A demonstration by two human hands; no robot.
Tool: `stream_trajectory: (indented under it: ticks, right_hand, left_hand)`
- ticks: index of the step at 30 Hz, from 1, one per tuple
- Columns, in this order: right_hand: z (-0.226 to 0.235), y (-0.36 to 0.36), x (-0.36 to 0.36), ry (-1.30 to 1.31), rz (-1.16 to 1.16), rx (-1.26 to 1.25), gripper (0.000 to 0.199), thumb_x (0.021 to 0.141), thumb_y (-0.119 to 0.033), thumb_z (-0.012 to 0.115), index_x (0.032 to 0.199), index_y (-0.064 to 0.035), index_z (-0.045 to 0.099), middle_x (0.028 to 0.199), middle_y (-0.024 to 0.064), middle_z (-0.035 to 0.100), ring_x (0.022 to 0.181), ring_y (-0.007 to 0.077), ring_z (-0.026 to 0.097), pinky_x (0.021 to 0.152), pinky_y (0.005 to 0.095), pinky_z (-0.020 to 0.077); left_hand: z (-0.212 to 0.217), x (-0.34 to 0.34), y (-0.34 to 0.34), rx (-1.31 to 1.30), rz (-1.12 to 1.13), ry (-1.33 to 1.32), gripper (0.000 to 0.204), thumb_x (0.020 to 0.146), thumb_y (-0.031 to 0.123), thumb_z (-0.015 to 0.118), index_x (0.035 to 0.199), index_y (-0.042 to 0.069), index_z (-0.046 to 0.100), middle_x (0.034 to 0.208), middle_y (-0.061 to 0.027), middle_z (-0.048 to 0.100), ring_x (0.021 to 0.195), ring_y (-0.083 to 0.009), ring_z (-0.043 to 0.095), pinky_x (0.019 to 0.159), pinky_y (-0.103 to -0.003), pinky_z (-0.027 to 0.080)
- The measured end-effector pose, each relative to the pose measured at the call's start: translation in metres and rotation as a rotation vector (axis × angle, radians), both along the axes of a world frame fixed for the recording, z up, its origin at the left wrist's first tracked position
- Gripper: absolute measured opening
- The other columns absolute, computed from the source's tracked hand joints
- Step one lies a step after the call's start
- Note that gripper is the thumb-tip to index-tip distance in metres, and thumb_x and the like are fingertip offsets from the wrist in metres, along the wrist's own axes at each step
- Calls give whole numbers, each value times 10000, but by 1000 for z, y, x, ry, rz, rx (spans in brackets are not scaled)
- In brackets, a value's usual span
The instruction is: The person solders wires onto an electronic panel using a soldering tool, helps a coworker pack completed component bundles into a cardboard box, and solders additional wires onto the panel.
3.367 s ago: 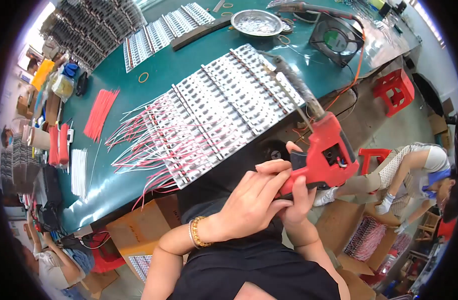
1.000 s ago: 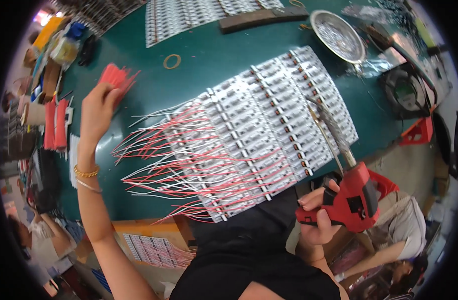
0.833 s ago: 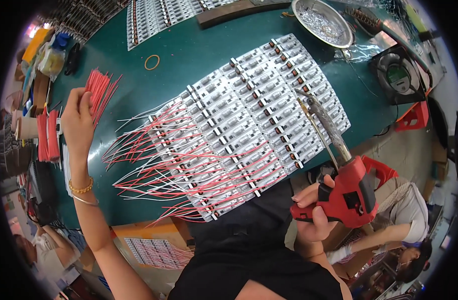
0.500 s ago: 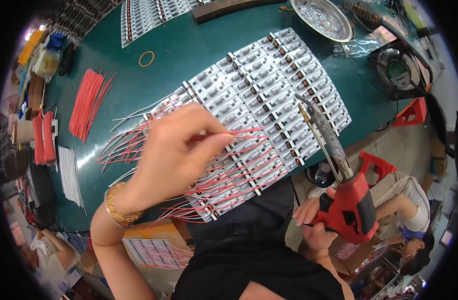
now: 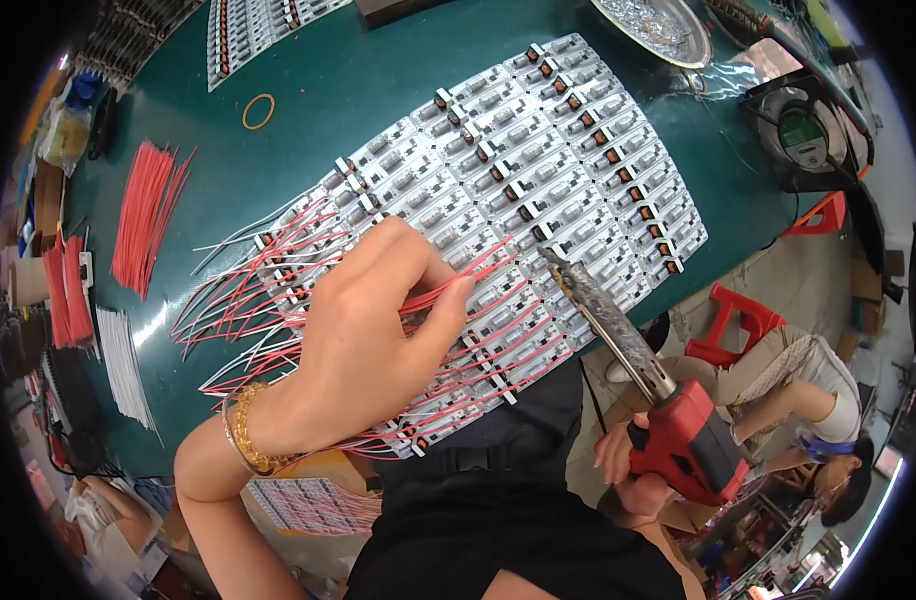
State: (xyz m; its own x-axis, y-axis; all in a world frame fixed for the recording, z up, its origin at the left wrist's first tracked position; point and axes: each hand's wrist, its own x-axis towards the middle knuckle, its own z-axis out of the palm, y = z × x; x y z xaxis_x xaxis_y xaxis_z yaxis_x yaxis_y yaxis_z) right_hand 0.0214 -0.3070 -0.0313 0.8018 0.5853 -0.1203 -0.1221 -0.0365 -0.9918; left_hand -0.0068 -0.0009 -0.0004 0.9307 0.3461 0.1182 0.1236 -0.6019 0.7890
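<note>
Over the wide white panel of small circuit boards (image 5: 538,150), my left hand (image 5: 373,340) pinches a few red wires (image 5: 490,262) between thumb and fingers. Their free ends point right across the boards. My right hand (image 5: 633,465) grips the red and black handle of a soldering gun (image 5: 618,335). Its dark tip is close to the board just right of those wire ends; whether it touches, I cannot tell. Rows of red and white wires (image 5: 248,290) stick out from the panel's left part, and some pass under my left hand.
Left on the green table (image 5: 308,60) lie a red wire bundle (image 5: 150,215) and a white one (image 5: 128,370). A rubber band (image 5: 259,112) sits at the back. A metal dish (image 5: 663,30) and a black fan (image 5: 803,135) stand back right. Another person (image 5: 818,400) sits at the right.
The soldering gun has moved left and down, bringing its tip nearer the wires in my left hand. The whole view has also shifted slightly.
</note>
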Motion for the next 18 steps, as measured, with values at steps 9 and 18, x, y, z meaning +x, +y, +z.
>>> stream_trajectory:
  ticks: [9,18]
  right_hand:
    - [4,5,-2,168,-36,-155,399,769,-481,641,658,-108,556,621,-2,546,570,144,534,534,268,391]
    - [-4,-25,-3,348,18,3,146,747,-212,629,685,-80,632,625,21,612,507,130,554,422,224,359]
  left_hand:
    - [1,1,0,3,-13,25,134,771,9,666,728,-11,541,719,-110,514,587,-244,544,521,-336,429]
    - [1,0,-1,12,-19,12,139,766,4,665,722,-14,534,722,-111,515,581,-244,548,515,-333,434]
